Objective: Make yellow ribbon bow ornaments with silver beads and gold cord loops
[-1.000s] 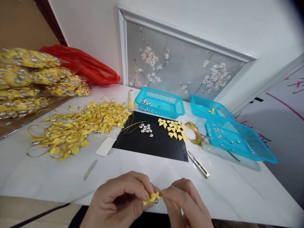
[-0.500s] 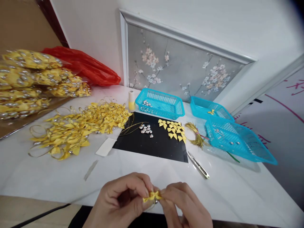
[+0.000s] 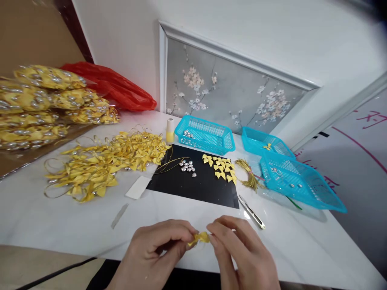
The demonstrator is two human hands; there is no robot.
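Observation:
A small yellow ribbon bow (image 3: 202,237) is held between my hands above the table's front edge. My left hand (image 3: 160,247) pinches its left end between thumb and forefinger. At the right end, the thumb and forefinger of my right hand (image 3: 246,251) close on the tip of the ribbon. No bead shows on the bow from this side. Beyond my hands lies a black mat (image 3: 187,191) with a cluster of silver beads (image 3: 187,166) and several loose yellow bows (image 3: 222,166) on it.
Finished-looking yellow bows with cords (image 3: 99,165) are heaped at left, near bagged bundles (image 3: 45,100) and a red plastic bag (image 3: 111,86). Blue baskets (image 3: 205,135) stand at the back and right. Thread snips (image 3: 252,213), gold cords (image 3: 248,175) and a thread spool (image 3: 170,131) lie around the mat.
The bow has moved slightly up and right and turned; the silver bead below it is now hidden. My right hand's fingers have lifted and spread a little. The whole view has shifted slightly.

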